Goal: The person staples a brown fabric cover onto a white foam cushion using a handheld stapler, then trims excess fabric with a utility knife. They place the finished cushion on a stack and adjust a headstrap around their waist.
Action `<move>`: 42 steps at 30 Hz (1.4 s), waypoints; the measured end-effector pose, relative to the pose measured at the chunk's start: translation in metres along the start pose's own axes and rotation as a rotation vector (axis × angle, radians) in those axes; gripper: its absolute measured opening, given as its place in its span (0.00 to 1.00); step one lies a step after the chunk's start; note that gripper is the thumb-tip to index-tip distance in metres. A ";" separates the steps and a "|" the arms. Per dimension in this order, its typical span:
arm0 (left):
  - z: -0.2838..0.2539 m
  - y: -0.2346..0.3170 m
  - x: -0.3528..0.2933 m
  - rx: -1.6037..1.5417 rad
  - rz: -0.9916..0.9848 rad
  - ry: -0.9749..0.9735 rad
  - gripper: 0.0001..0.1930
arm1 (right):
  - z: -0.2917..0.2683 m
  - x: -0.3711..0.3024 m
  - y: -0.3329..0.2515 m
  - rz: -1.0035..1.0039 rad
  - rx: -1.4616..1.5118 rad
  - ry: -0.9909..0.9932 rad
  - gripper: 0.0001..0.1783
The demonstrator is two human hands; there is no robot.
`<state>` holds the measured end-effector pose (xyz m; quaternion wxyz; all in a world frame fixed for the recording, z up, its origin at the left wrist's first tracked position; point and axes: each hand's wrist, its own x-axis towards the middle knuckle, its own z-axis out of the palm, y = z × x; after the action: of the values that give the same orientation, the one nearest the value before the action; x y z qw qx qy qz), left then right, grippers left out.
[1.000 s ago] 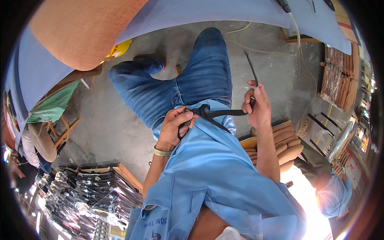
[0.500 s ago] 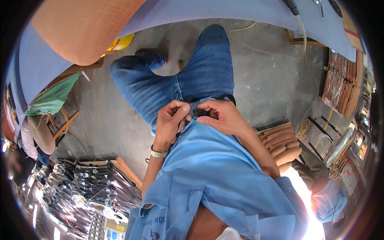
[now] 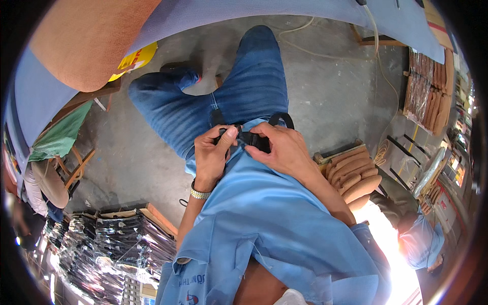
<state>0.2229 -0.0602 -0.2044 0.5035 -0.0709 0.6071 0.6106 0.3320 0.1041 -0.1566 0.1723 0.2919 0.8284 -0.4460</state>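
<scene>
While the blue-covered tabletop (image 3: 284, 7) stretches across the top of the view, its near edge lies well apart from the hands, so it gives them no support. The orange-brown panel (image 3: 94, 38) seems to reach past that edge near its left corner; a knock from a knee could shift it, if nothing fixes it down.

Lower down, the light blue shirt (image 3: 274, 203) gathers at its hem over the jeans (image 3: 244, 91), and loose cloth there could get pinched in whatever the fingers press together.

The left hand (image 3: 211, 155) has thumb and forefinger drawn close on black material; the right hand (image 3: 284, 147) curls its thumb and fingers around a bulkier part. Between them, in front of the shirt's lower hem, runs the black strap (image 3: 246, 137), with a slack loop (image 3: 290, 121) rising beyond the right hand. That slack could twist or snag on the knuckles if the grip changes.

Smallest is the dark fitting (image 3: 263, 144) in the right hand. Fingers cover much of it, so I cannot tell whether it is fastened; it could slip or sit crooked if the two hands pull unevenly.
</scene>
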 end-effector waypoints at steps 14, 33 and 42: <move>0.005 -0.001 -0.001 -0.051 -0.004 0.027 0.15 | -0.005 -0.020 0.014 0.014 0.052 0.013 0.18; 0.001 0.006 0.002 0.049 0.043 0.032 0.14 | -0.009 0.028 0.027 -0.156 0.416 -0.219 0.07; 0.004 0.009 0.002 -0.040 0.023 -0.008 0.14 | -0.028 0.049 0.016 0.179 0.764 -0.519 0.10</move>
<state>0.2174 -0.0537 -0.1992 0.4974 -0.0718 0.5937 0.6285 0.3039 0.1503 -0.1786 0.2917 0.2837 0.5059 -0.7606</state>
